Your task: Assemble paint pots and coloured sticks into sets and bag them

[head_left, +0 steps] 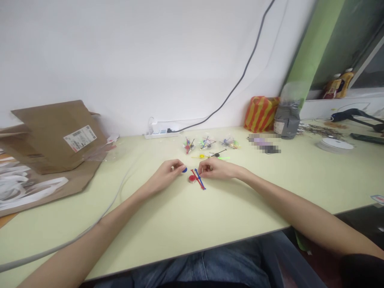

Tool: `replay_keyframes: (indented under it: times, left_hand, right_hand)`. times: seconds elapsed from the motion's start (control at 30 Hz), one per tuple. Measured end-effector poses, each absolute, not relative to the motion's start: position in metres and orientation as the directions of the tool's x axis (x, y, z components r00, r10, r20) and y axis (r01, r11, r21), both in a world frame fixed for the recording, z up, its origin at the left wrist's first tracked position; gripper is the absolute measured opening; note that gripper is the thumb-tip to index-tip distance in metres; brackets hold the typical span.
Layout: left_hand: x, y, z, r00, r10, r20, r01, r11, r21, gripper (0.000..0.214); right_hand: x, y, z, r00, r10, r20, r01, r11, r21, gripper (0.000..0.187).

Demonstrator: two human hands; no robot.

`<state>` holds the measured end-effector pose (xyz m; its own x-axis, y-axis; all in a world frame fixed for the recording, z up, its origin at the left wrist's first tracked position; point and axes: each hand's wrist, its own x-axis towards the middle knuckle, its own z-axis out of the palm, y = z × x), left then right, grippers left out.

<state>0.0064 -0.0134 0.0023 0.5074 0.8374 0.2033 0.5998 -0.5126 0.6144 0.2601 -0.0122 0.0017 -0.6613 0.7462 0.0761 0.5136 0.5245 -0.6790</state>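
Note:
Between the thumb and fingers of my left hand (169, 174) is a small blue disc (184, 170), held just above the table. My right hand (211, 168) has its fingers closed at a thin blue plastic arrow (202, 183), with the fingertips on its upper half. A red plastic arrow (198, 182) lies alongside the blue one, partly crossing it. To the left of these, a round red disc piece (192, 179) with a clear rim rests on the table between my hands.
Behind my hands lie yellow (202, 156) and black (217, 155) arrow pieces. Farther back are several small clear bags (207, 142) of coloured parts. A power strip (159, 132) sits by the wall, a cardboard box (57, 136) at left, a striped bag (259, 114) at right.

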Motion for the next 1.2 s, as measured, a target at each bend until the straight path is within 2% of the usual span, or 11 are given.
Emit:
replay_keyframes:
  times: [0.07,0.23,0.33,0.63,0.8,1.03,1.2]
  left_hand:
    - [0.006,-0.011,-0.001,0.509,0.839,0.195,0.622,-0.514,0.591,0.041]
    - [0.004,-0.004,-0.010,0.493,0.821,0.289,0.687,-0.571,0.449,0.034]
    - [0.006,-0.008,-0.006,0.502,0.813,0.295,0.660,-0.580,0.477,0.033]
    - [0.012,-0.021,0.006,0.625,0.762,0.168,0.582,-0.599,0.550,0.031]
    - [0.003,-0.011,0.002,0.595,0.774,0.215,0.580,-0.599,0.552,0.029]
    - [0.003,-0.006,-0.003,0.522,0.812,0.262,0.535,-0.551,0.640,0.016]
    - [0.005,-0.008,-0.003,0.567,0.764,0.306,0.458,-0.602,0.654,0.015]
  right_hand:
    - [0.260,-0.012,0.002,-0.663,0.746,0.068,0.518,0.522,-0.677,0.012]
    - [0.260,-0.012,0.002,-0.663,0.746,0.062,0.533,0.529,-0.660,0.012]
    - [0.260,-0.012,0.002,-0.667,0.742,0.066,0.531,0.536,-0.657,0.012]
    - [0.260,-0.013,0.003,-0.664,0.745,0.061,0.536,0.532,-0.656,0.011]
    - [0.260,-0.014,0.004,-0.659,0.751,0.041,0.556,0.524,-0.645,0.012]
    - [0.260,-0.014,0.005,-0.659,0.751,0.041,0.561,0.528,-0.637,0.015]
    - [0.260,-0.013,0.004,-0.667,0.744,0.047,0.551,0.535,-0.640,0.015]
